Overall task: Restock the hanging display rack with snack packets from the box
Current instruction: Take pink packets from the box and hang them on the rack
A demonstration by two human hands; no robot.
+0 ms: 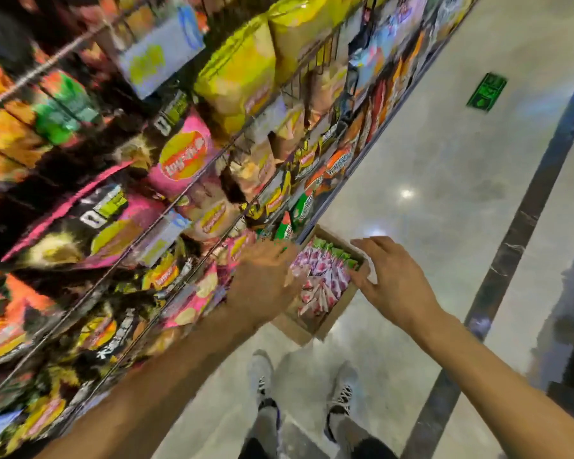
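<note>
A brown cardboard box (340, 311) stands on the floor against the foot of the hanging display rack (193, 180). Inside it lie several pink-and-white snack packets (325, 276), with green ones at the far end. My left hand (265, 276) hovers over the box's near left side, blurred, fingers spread, nothing visibly in it. My right hand (391, 276) reaches over the box's right rim with fingers apart and holds nothing. The rack's wire rows are crowded with yellow, pink and orange chip bags.
My two feet in white shoes (305, 385) stand on glossy pale floor just short of the box. A dark stripe (524, 226) runs along the floor on the right, with a green floor sign (486, 91) farther off. The rack fills the whole left side.
</note>
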